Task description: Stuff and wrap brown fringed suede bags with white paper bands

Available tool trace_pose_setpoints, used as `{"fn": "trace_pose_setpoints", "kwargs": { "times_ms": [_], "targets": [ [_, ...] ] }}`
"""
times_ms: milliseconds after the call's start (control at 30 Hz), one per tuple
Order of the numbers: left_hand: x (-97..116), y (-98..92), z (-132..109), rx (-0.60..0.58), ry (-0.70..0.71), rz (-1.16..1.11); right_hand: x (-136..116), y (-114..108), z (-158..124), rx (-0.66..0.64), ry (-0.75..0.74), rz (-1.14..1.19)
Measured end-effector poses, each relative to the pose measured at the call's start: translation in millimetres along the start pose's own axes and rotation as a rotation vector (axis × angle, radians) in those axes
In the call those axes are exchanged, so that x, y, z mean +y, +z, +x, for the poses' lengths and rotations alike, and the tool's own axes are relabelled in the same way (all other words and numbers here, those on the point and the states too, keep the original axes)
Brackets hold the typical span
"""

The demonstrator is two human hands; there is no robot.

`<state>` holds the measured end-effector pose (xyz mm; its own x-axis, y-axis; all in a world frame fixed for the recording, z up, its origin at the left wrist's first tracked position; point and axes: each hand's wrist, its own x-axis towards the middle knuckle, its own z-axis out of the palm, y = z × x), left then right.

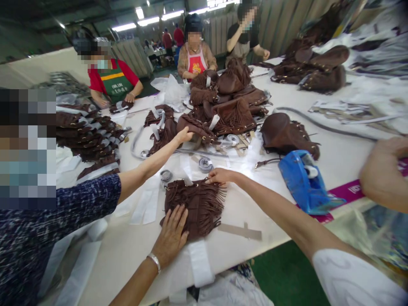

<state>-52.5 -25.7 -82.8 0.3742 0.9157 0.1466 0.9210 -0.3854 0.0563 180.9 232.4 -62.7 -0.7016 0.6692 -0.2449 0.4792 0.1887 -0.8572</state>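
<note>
A dark brown fringed bag (194,204) lies on the table in front of me, its eyelet edge turned away. My left hand (172,227), with a silver bracelet at the wrist, rests flat on the bag's near left part, fingers stretched out. At the far right corner, the fingers of my right hand (219,175) are closed on the bag's edge. White paper (201,263) sticks out from under the near side. Just beyond the bag lie a coiled grey strap (205,164) and a smaller grey coil (166,175).
A co-worker's hand (185,134) from the left grips a bag in the brown pile (232,112). A blue tape dispenser (301,182) stands right, near a brown bag (287,134). Stacked bags (86,131) lie left. Other people stand across the table; another arm (385,174) shows at right.
</note>
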Motion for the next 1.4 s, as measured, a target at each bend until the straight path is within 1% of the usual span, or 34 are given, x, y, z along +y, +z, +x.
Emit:
{"fn": "trace_pose_setpoints", "kwargs": {
  "times_ms": [67,100,167,233,300,333,367,400,433,467,500,567,600,667,767,900,967,1000,1067,1133,1167,1200,1233,1267,1300,1333,1400],
  "targets": [
    [0,1.0,2,-0.005,0.004,0.021,-7,4,7,0.123,0.016,-0.060],
    [0,1.4,3,-0.007,0.003,0.030,-11,7,6,0.195,0.013,-0.087],
    [0,1.5,5,-0.010,0.001,0.041,-16,15,-10,0.333,-0.008,-0.128],
    [0,0.8,6,-0.014,-0.005,0.043,-17,29,-42,0.496,-0.020,-0.147],
    [0,-0.4,7,-0.018,-0.010,0.033,-12,53,-83,0.662,-0.014,-0.149],
    [1,-1.0,7,-0.020,-0.011,0.026,-9,68,-102,0.689,-0.012,-0.143],
    [1,-1.4,7,-0.021,-0.011,0.020,-6,84,-119,0.642,-0.021,-0.126],
    [1,-1.6,7,-0.022,-0.011,0.017,-4,101,-132,0.560,-0.042,-0.098],
    [1,-1.6,7,-0.022,-0.009,0.015,-2,117,-140,0.502,-0.049,-0.061],
    [1,-1.4,6,-0.022,-0.008,0.015,-2,131,-144,0.480,-0.046,-0.024],
    [1,-1.3,6,-0.021,-0.007,0.015,-3,144,-143,0.493,-0.034,0.008],
    [1,-1.7,6,-0.016,-0.005,0.014,-7,159,-135,0.594,0.014,0.031],
    [2,-2.2,6,-0.015,-0.006,0.012,-10,163,-130,0.643,0.036,0.019],
    [3,-3.6,5,-0.011,-0.017,0.006,-15,166,-123,0.697,0.052,-0.039],
    [5,-3.3,5,-0.008,-0.042,-0.008,-20,169,-124,0.708,0.000,-0.203],
    [5,2.0,5,-0.022,-0.082,0.001,-21,181,-132,0.721,-0.078,-0.524],
    [2,-2.2,8,-0.049,-0.090,0.009,-21,185,-132,0.734,-0.062,-0.590],
    [0,-8.5,12,-0.085,-0.081,0.003,-21,185,-131,0.745,-0.052,-0.580],
    [-2,-30.9,27,-0.201,-0.055,-0.020,-21,183,-129,0.772,-0.073,-0.494],
    [2,-61.4,52,-0.309,-0.037,-0.032,-22,181,-127,0.812,-0.151,-0.354],
    [7,-76.2,69,-0.326,-0.039,-0.018,-22,180,-125,0.834,-0.191,-0.279],
    [14,-88.7,87,-0.292,-0.042,0.005,-22,180,-124,0.856,-0.216,-0.206],
    [21,-97.5,107,-0.218,-0.054,0.033,-22,181,-122,0.877,-0.221,-0.141],
    [29,-101.8,127,-0.153,-0.061,0.051,-22,182,-121,0.889,-0.215,-0.089],
    [36,-101.3,148,-0.134,-0.059,0.058,-21,182,-120,0.889,-0.206,-0.052],
    [41,-96.7,167,-0.161,-0.067,0.067,-21,183,-119,0.877,-0.200,-0.027],
    [45,-78.5,199,-0.269,-0.091,0.086,-19,183,-118,0.838,-0.201,0.005]
  ]
}}
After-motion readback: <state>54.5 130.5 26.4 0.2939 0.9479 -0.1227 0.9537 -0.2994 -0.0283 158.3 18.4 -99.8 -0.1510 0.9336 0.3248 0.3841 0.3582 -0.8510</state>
